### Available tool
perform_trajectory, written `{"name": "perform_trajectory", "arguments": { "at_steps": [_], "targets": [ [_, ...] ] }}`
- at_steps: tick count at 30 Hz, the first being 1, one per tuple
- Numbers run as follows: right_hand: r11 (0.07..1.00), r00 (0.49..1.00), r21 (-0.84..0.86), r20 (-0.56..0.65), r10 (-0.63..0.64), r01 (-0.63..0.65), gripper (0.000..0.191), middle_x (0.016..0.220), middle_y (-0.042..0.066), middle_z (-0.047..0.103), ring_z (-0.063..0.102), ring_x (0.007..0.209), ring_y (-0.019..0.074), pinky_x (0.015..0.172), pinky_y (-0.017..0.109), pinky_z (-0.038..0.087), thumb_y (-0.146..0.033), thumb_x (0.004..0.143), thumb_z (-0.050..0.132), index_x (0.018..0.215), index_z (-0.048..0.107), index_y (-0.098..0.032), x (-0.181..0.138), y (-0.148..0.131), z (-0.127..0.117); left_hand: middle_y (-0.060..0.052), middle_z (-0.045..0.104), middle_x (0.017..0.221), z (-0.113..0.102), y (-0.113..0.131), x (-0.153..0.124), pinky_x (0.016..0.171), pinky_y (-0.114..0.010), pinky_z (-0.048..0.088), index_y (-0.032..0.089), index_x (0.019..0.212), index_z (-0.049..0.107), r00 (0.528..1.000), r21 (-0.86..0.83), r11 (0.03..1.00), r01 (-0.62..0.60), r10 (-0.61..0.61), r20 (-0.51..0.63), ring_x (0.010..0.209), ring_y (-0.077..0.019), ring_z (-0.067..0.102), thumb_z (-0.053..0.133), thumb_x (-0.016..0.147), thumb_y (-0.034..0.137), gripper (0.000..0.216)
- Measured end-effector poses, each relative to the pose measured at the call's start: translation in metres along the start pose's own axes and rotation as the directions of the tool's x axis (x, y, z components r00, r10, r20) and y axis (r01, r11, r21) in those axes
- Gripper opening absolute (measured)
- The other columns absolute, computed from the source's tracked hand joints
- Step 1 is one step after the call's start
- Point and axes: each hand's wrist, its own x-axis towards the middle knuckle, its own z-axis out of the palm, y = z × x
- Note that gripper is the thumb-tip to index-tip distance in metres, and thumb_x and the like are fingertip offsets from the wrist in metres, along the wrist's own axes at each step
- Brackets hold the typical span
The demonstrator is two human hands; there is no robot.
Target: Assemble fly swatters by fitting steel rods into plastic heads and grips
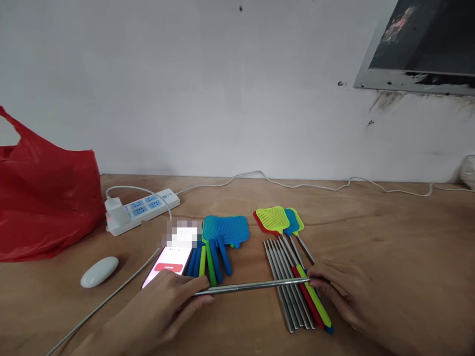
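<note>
A thin telescopic metal rod (256, 286) stretches level between my hands, above the table. My left hand (174, 301) pinches its left end between thumb and fingers. At the other end, my right hand (334, 291) closes on the tip. Beneath the right part of the rod lie several bare metal rods (285, 291) side by side. Beside them are assembled fly swatters with a yellow-green head (272, 219) and a yellow-green handle (319, 304). Loose blue swatter heads (232, 230) and several handles, among them a green handle (212, 262), lie beyond my left hand.
A lit phone (168, 262) lies left of the handles. Further left are a white mouse (99, 272), a power strip (148, 210) with a plugged-in charger, and a red plastic bag (44, 198). A white cable (297, 186) runs along the wall on the wooden table (389, 227).
</note>
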Motion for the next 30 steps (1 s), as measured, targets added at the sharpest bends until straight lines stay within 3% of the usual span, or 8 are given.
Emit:
{"name": "perform_trajectory", "arguments": {
  "at_steps": [3,5,9,13,20,22,26,30],
  "targets": [
    [0.996,0.994,0.021,-0.053,-0.091,0.092,0.022,0.071,0.002,0.066,0.064,0.06,0.0193,0.052,0.03,0.044,-0.018,0.099,0.044,0.088,0.061,-0.026,0.005,-0.016,0.015,0.001,0.064,0.068,0.006,0.011,0.009,0.052,-0.026,0.032,0.023,0.088,0.057,0.998,-0.047,0.997,-0.065,0.066,0.022,0.056,-0.0162,0.06,0.024,0.109,0.039,0.042],
    [0.986,0.986,0.007,-0.001,-0.166,0.166,0.024,0.067,0.002,0.064,0.061,0.057,0.0174,0.05,0.029,0.041,-0.014,0.098,0.042,0.082,0.058,-0.023,0.01,-0.029,0.026,0.0,0.065,0.068,0.011,0.021,0.019,0.048,-0.027,0.028,0.022,0.085,0.054,0.992,-0.083,0.99,-0.116,0.12,0.037,0.052,-0.0164,0.059,0.022,0.109,0.041,0.044],
    [0.985,0.983,0.001,-0.072,-0.171,0.172,0.024,0.07,0.003,0.066,0.061,0.059,0.0161,0.052,0.027,0.04,-0.01,0.098,0.037,0.088,0.057,-0.019,0.022,-0.044,0.04,-0.001,0.067,0.066,0.015,0.03,0.033,0.049,-0.029,0.028,0.022,0.088,0.054,0.995,-0.058,0.993,-0.101,0.102,0.013,0.052,-0.0189,0.061,0.019,0.109,0.041,0.045],
    [0.992,0.992,-0.019,-0.023,-0.122,0.122,0.023,0.075,0.003,0.068,0.063,0.063,0.0171,0.055,0.027,0.041,-0.013,0.099,0.038,0.09,0.057,-0.02,0.023,-0.042,0.042,-0.001,0.067,0.067,0.016,0.027,0.032,0.05,-0.028,0.03,0.022,0.089,0.057,0.998,-0.062,0.997,-0.045,0.048,0.048,0.054,-0.0193,0.061,0.024,0.108,0.04,0.042],
    [0.971,0.989,0.187,0.05,0.141,-0.148,0.025,0.069,-0.001,0.063,0.06,0.063,0.0147,0.058,0.026,0.041,-0.03,0.102,0.044,0.084,0.06,-0.021,0.029,-0.031,0.033,-0.001,0.068,0.078,0.009,0.029,0.034,0.055,-0.027,0.033,0.022,0.092,0.057,0.997,-0.117,0.993,0.018,-0.009,0.078,0.064,-0.0189,0.063,0.03,0.107,0.036,0.034],
    [0.91,0.966,0.327,0.036,0.256,-0.254,0.03,0.065,-0.002,0.06,0.057,0.061,0.0144,0.058,0.026,0.041,-0.041,0.1,0.047,0.083,0.061,-0.021,0.035,-0.024,0.031,-0.002,0.068,0.081,0.005,0.03,0.036,0.057,-0.027,0.034,0.022,0.091,0.057,0.996,-0.113,0.993,0.031,-0.021,0.082,0.066,-0.0189,0.063,0.03,0.107,0.033,0.033],
    [0.664,0.895,0.625,0.14,0.423,-0.412,0.042,0.064,-0.002,0.056,0.05,0.054,0.0123,0.049,0.024,0.04,-0.059,0.091,0.057,0.082,0.063,-0.018,0.049,-0.011,0.035,-0.002,0.065,0.073,0.007,0.034,0.037,0.056,-0.029,0.029,0.021,0.081,0.053,0.993,-0.046,0.999,0.026,-0.021,0.113,0.063,-0.0197,0.061,0.029,0.107,0.034,0.037],
    [0.594,0.86,0.707,0.039,0.509,-0.383,0.041,0.064,-0.003,0.057,0.047,0.05,0.0101,0.046,0.022,0.037,-0.058,0.09,0.059,0.087,0.066,-0.018,0.057,0.003,0.043,-0.004,0.064,0.067,0.017,0.039,0.04,0.052,-0.03,0.023,0.02,0.076,0.055,0.983,0.052,0.991,0.12,-0.126,0.136,0.06,-0.0216,0.061,0.03,0.105,0.033,0.041]
  ]
}}
